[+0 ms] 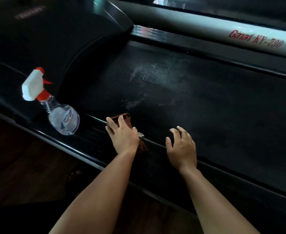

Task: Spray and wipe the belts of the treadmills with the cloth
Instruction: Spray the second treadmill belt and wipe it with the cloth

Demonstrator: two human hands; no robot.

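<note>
While left hand presses flat on cloth, right hand hovers beside — relaxed, empty.

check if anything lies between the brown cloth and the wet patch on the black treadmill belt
Nothing visible: only black belt separates the brown cloth under the left hand from the wet patch; clear spray bottle stands aside.

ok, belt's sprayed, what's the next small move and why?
Probably push the cloth forward with the left hand onto the spray patch. The droplets sit unwiped on the belt, the cloth lies at its near edge under that hand, the bottle stands on the rail, and the right hand holds nothing.
</note>
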